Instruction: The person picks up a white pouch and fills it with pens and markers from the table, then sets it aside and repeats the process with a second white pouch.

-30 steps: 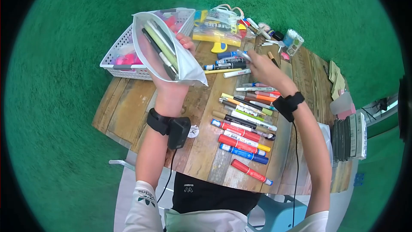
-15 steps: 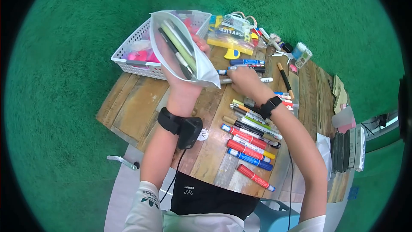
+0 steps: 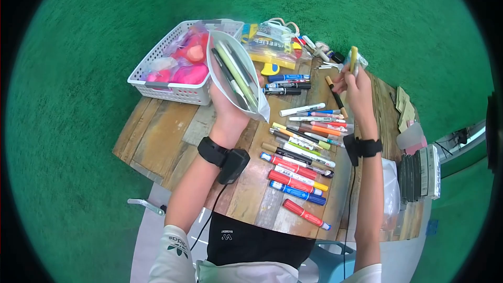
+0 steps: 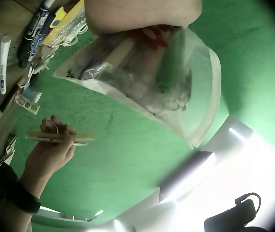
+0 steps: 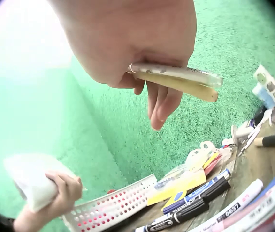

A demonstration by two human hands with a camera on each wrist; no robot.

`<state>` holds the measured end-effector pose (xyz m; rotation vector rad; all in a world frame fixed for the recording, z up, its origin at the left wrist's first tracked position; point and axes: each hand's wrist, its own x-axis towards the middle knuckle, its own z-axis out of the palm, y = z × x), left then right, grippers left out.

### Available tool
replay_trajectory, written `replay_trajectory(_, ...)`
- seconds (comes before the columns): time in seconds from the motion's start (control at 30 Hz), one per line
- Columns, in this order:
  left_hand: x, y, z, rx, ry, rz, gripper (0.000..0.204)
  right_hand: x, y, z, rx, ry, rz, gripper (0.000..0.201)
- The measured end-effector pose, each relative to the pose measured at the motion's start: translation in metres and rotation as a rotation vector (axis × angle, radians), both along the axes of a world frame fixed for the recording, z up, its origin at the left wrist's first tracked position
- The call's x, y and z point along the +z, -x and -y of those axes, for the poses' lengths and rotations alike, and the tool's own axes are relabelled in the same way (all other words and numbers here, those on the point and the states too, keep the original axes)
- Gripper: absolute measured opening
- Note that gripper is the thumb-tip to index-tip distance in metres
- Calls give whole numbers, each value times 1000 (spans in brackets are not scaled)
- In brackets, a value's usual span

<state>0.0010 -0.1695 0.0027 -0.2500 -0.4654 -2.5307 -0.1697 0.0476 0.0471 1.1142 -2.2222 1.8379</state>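
My left hand (image 3: 229,114) holds up a translucent white pouch (image 3: 264,112) by its underside, its mouth spread wide. Several pens (image 3: 240,75), pale green, black and white, lie inside it. Raised above the far right of the table, my right hand (image 3: 359,94) grips two slim pens side by side. One is a yellowish pen (image 5: 190,88), the other a clear-barrelled pen (image 5: 198,75); both stick out past the fingers in the right wrist view. Below that hand lies a black marker with tan ends (image 3: 336,96). A white marker (image 3: 302,109) lies left of it.
Pens and markers run down the table in a column, ending with a red marker (image 3: 306,214) near the front edge. A white basket (image 3: 173,92) of pink bagged items stands back left. Behind the markers lies a yellow-edged zip bag (image 3: 272,58). Dark boxes (image 3: 414,178) stand at right.
My right hand went down to the markers at the back, then rose to the right and now carries two pens. The pouch in my left hand has shifted right, off the basket.
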Motion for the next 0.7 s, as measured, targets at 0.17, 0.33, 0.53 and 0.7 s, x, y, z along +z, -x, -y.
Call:
replay_trajectory(0.17, -15, 9, -20, 13, -21, 172, 49, -6, -16, -25, -108, -108, -61, 16)
replay_trajectory(0.33, -36, 15, -25, -85, -64, 197, 55, 1, -16, -35, -125, -189, -286, 15)
replay_trajectory(0.53, -41, 16, -36, -85, -20, 309, 57, -1, -3, -50, -158, -353, -368, 16)
replay_trajectory(0.7, -47, 18, -33, -164, -81, 298, 58, -4, 6, -60, -243, -425, -363, 16)
